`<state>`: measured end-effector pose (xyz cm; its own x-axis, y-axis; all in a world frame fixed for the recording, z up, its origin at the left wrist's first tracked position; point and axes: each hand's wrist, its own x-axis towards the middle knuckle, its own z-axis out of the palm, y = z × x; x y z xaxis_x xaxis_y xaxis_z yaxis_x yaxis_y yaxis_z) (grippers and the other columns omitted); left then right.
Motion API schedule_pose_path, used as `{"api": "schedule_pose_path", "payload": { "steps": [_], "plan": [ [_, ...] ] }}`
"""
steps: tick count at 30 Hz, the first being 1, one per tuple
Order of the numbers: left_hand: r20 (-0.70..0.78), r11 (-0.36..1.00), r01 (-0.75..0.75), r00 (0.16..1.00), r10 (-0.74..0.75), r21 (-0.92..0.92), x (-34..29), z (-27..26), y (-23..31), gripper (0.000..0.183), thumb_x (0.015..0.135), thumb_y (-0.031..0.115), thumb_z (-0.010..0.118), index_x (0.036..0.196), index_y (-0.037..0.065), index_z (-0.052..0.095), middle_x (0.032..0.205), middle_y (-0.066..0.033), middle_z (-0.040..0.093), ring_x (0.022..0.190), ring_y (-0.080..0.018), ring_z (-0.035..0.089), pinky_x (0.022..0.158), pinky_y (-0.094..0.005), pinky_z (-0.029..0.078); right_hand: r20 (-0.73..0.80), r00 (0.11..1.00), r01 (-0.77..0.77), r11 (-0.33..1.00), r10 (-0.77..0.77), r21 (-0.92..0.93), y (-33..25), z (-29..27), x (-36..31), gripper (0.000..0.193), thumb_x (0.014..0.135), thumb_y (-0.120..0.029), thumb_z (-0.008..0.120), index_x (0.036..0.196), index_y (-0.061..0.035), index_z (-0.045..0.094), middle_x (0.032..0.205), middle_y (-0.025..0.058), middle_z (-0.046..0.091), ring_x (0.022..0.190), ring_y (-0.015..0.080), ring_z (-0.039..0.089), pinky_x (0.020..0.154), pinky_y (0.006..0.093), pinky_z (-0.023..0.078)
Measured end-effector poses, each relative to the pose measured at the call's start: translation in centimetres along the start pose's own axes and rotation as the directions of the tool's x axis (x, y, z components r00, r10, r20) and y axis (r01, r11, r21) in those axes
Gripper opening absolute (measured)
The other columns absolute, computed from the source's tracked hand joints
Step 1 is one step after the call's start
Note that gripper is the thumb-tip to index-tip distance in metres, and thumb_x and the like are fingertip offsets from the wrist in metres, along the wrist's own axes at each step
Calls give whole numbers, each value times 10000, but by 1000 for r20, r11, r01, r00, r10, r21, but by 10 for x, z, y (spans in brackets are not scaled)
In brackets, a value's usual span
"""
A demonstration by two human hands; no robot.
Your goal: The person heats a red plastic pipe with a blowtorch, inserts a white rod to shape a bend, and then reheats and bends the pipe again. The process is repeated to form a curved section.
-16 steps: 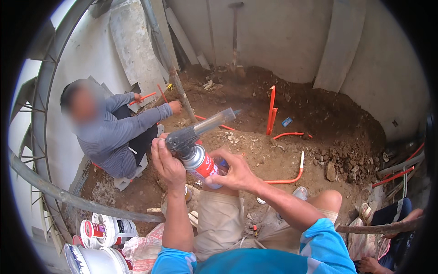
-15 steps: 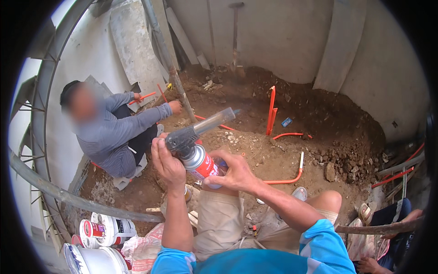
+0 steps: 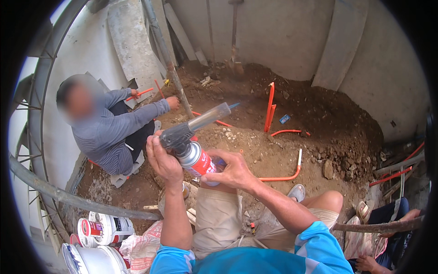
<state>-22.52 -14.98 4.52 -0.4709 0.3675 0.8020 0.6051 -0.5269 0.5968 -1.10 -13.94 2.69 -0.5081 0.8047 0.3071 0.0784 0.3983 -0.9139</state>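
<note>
At the frame's centre, the left hand (image 3: 166, 165) had its fingers curled tight round the back of a blowtorch (image 3: 179, 137), and the right hand (image 3: 235, 171) had its fingers wrapped, thumb opposed, round the gas can (image 3: 198, 160) under it. A blue flame (image 3: 234, 105) showed at the nozzle (image 3: 210, 117), so a swing toward the upper left could have burned the crouching co-worker (image 3: 107, 130); tipping the can further might have made the flame flare. A lowered tip could have softened the 2 upright orange pipes (image 3: 269, 107) right of centre, seemingly smooth plastic. The nozzle was a shiny tube, the torch's body blocky and dull black, the can a rounded metal cylinder. Crumbly, stony soil (image 3: 292, 150) lay beyond.
</note>
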Motion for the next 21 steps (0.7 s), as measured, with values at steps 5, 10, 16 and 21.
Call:
{"api": "schedule_pose_path", "payload": {
  "steps": [5,10,16,21],
  "plan": [
    [32,873,292,952,-304,-389,1,1,12,381,1215,347,468,1203,-12,595,1110,-122,674,1057,-175,695,909,-319,570,36,998,-55,998,55,8,-2,1,2,735,782,-368,1010,1394,-54,751,1221,127,815,1054,194,768,954,379,614],
    [336,794,348,922,-194,-498,-18,-1,11,642,1136,495,624,1477,-32,486,1272,-200,678,1041,-287,756,906,-448,669,38,999,-39,999,39,1,2,2,8,704,824,-386,976,1399,-53,745,1214,123,817,1059,194,764,961,370,608],
    [381,794,457,871,-309,-400,-11,12,18,480,1121,301,649,1449,-17,504,1263,-188,692,1071,-269,757,854,-457,684,-193,917,-244,875,348,419,85,-2,2,431,1081,-420,701,1235,-21,752,946,42,719,850,195,674,775,392,563],
    [483,732,537,814,-322,-419,9,83,30,407,1106,227,678,1402,-36,581,1203,-131,727,1003,-197,735,845,-358,631,-615,673,-484,873,411,54,291,-23,-49,530,1122,-488,597,1118,33,697,791,142,654,783,308,663,743,514,529]
  ]
}}
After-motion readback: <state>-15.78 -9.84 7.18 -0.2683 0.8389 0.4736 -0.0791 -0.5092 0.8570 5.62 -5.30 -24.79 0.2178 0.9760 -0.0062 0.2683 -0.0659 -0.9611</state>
